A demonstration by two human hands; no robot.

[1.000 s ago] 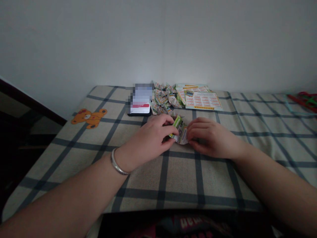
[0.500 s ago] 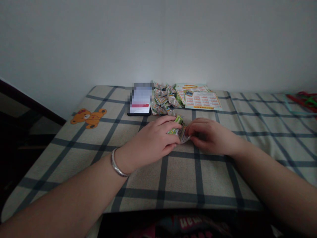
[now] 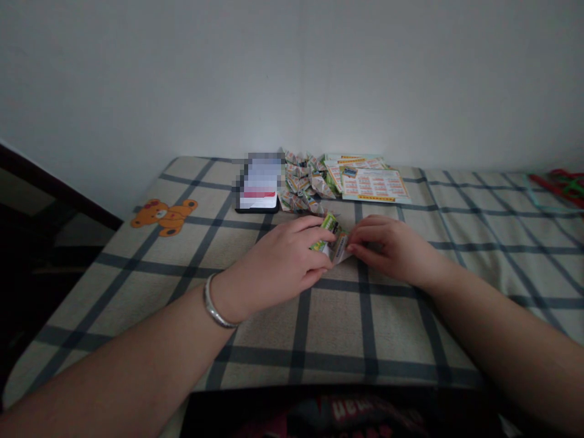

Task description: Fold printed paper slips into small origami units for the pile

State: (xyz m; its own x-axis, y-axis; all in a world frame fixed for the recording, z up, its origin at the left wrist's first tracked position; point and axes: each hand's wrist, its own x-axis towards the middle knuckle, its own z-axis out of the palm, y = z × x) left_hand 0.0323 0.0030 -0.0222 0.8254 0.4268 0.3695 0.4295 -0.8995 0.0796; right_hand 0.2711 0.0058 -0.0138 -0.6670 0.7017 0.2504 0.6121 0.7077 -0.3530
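A small folded piece of printed paper (image 3: 336,243), green and white, lies between my two hands on the checked cloth. My left hand (image 3: 292,252) presses and grips its left side, with the fingers over part of it. My right hand (image 3: 385,243) pinches the paper's right edge between thumb and fingers. Just beyond my hands is a cluster of folded paper pieces (image 3: 301,179) in the same kind of print. To the right of them lies a stack of flat printed sheets (image 3: 376,184).
A phone (image 3: 259,182) with a lit screen lies left of the folded pieces. An orange bear picture (image 3: 164,216) is on the cloth at the left. Red and green strands (image 3: 566,185) lie at the far right. A wall (image 3: 296,73) stands behind the table.
My right hand has shifted slightly at the paper's right edge, and a little more of the paper shows between my hands. My left hand stays nearly in place.
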